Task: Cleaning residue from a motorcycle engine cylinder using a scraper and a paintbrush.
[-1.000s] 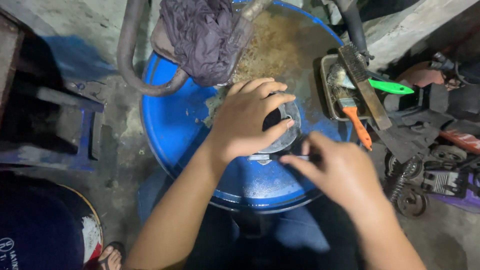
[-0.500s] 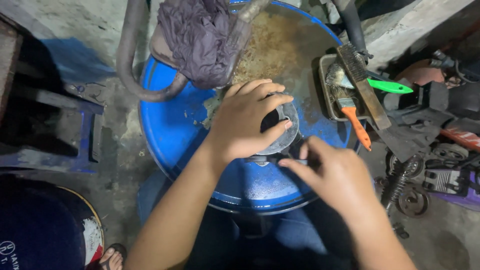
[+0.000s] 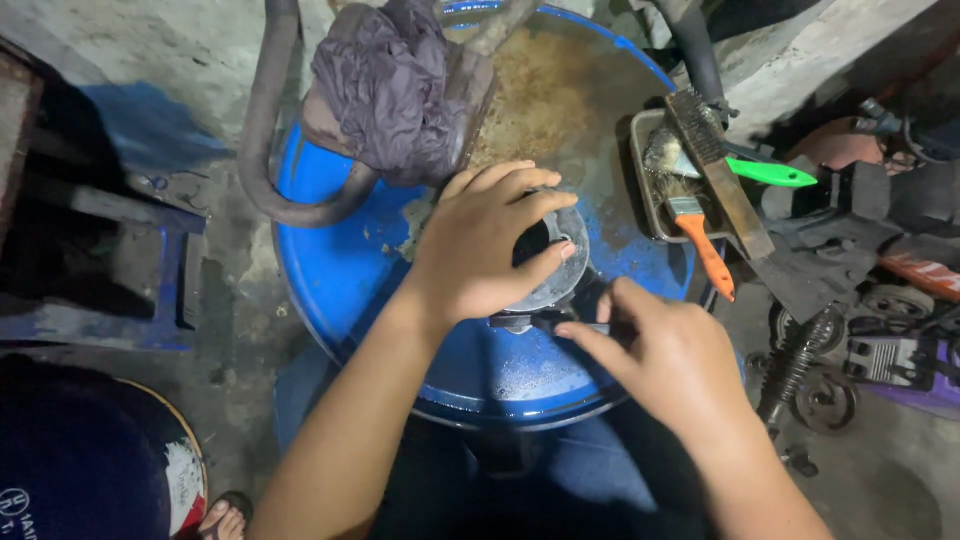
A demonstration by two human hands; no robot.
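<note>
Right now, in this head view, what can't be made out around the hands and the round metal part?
- Round metal part: mostly covered by the left hand; its full shape is hidden.
- Small dark tool: its far end sits under the right hand, so the grip on it cannot be read.
- Bent pipe: cut off by the top edge.
- Tray: contents partly hidden by the wire brush.
- Spring part: dark, too small to identify.

Dim, bluish overhead light; dark corners, slight softness.
</note>
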